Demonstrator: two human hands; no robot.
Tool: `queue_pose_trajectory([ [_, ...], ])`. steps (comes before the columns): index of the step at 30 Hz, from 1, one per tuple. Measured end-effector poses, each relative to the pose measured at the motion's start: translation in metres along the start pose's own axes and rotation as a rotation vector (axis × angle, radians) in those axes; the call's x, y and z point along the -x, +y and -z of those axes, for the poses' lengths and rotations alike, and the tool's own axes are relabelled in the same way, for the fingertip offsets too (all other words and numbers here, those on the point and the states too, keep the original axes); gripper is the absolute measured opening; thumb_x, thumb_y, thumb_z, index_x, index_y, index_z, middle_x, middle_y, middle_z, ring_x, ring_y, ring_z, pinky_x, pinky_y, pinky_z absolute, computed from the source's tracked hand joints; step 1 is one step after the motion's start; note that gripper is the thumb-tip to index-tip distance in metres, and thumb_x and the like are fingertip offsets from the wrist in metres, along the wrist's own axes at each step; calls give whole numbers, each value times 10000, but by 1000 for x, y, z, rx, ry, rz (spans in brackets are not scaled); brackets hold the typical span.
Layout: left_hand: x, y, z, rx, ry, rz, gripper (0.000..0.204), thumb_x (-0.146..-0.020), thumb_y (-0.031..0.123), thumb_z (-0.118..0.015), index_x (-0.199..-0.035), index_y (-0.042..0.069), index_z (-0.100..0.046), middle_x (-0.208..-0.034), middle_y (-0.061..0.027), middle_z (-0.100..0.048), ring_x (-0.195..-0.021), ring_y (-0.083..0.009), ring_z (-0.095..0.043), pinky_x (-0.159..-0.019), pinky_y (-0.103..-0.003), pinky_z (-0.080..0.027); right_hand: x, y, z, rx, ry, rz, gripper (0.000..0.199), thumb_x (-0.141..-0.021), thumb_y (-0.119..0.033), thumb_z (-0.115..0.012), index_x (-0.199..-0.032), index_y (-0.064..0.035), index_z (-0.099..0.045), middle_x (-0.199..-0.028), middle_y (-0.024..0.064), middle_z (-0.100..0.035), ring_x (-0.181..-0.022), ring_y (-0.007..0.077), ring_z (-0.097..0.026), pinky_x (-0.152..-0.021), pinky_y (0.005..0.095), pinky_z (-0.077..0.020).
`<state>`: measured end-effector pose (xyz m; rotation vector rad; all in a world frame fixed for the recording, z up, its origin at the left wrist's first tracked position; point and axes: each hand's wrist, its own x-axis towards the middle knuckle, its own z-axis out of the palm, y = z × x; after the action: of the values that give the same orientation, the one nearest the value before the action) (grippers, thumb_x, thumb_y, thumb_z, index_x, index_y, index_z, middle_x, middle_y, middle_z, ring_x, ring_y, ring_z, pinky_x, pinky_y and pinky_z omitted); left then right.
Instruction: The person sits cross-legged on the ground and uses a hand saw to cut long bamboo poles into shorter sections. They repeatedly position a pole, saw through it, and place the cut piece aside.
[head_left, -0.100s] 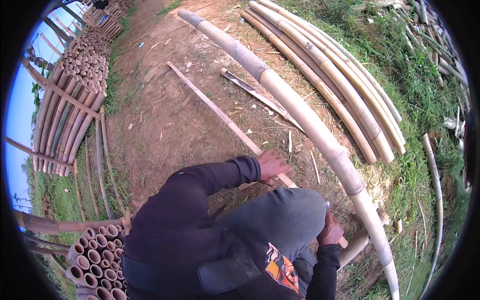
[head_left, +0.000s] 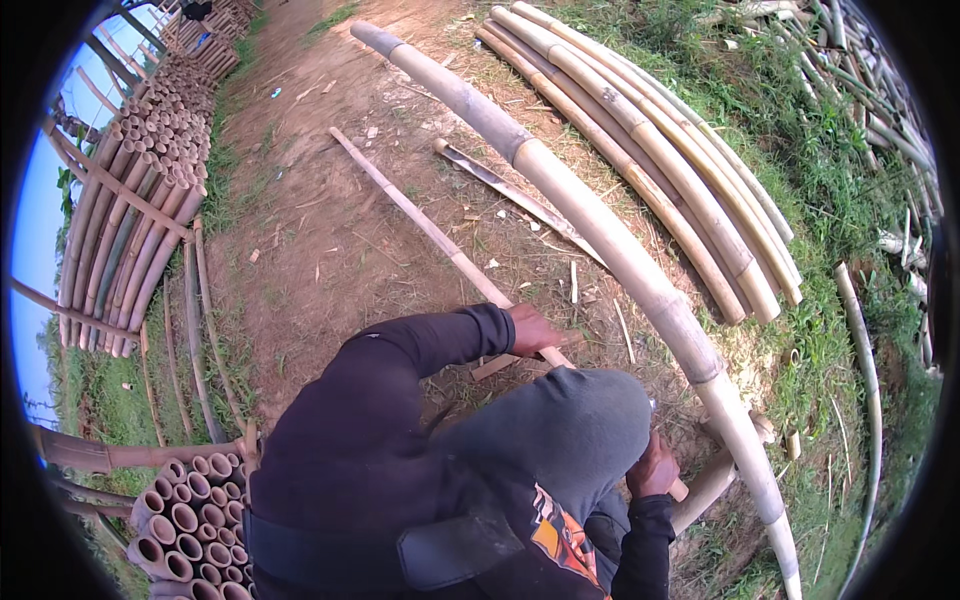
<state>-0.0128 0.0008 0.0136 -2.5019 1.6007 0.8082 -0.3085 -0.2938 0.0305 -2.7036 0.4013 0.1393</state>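
Observation:
A long, narrow bamboo strip slants across the ground from the upper left toward my raised knee, which hides part of it. My left hand is closed over this strip just beyond the knee. On the knee's right side my right hand is closed, its fingers partly hidden. A pale wooden end sticks out below that hand; I cannot tell whether it is a tool handle or the strip's end. A small shiny spot shows just above the hand.
A thick bamboo pole arches past my right side, above a shorter bamboo piece. Several poles lie farther right on grass. A split bamboo piece lies ahead. Cut tubes are stacked at left and lower left.
My left hand's fingers look more curled around the strip than before. The whole view has shifted slightly, and my right hand stays beside the knee.

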Motion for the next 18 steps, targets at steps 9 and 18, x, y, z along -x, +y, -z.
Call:
queue_pose_trajectory([
  [9,-2,-15,118,-370,728,-160,68,-902,245,-697,-926,192,-662,-816,-30,-683,-842,-243,-728,-744,-418,-560,1,-12,80,210,340,178,635,-893,-236,-764,-1483,-106,-569,-1213,158,-669,-1191,362,-617,-1138,527,-382],
  [18,-47,-50,176,-469,845,-93,210,-806,276,-783,-944,180,-657,-845,-37,-702,-859,-251,-739,-776,-423,-563,-71,-14,99,184,458,133,609,-925,-233,-765,-1500,-145,-587,-1092,111,-657,-1049,330,-642,-990,485,-438],
])
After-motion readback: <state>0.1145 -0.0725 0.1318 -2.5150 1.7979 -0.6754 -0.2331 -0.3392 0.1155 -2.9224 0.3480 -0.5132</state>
